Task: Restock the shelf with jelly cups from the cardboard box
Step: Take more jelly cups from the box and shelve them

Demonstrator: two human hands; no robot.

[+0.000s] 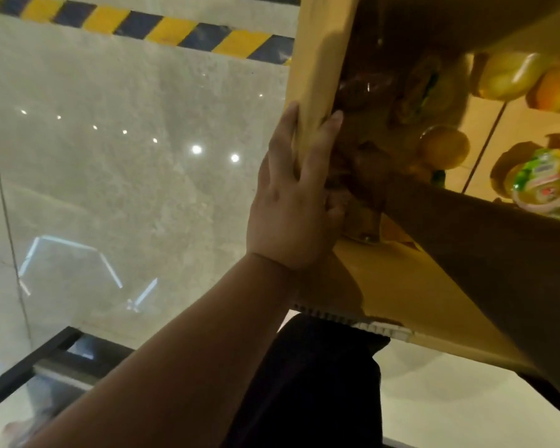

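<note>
My left hand [291, 202] grips the wall of the brown cardboard box [317, 59], I think to hold it steady. My right hand [366, 171] reaches inside among the round yellow plastic jelly cups [511, 76]. It is too dark to tell its grip.

Print on the jelly cup [545, 185] lid is unreadable.

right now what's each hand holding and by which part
The left hand grips the cardboard box by a side panel's edge. The right hand is inside the box, too dark to tell.
</note>
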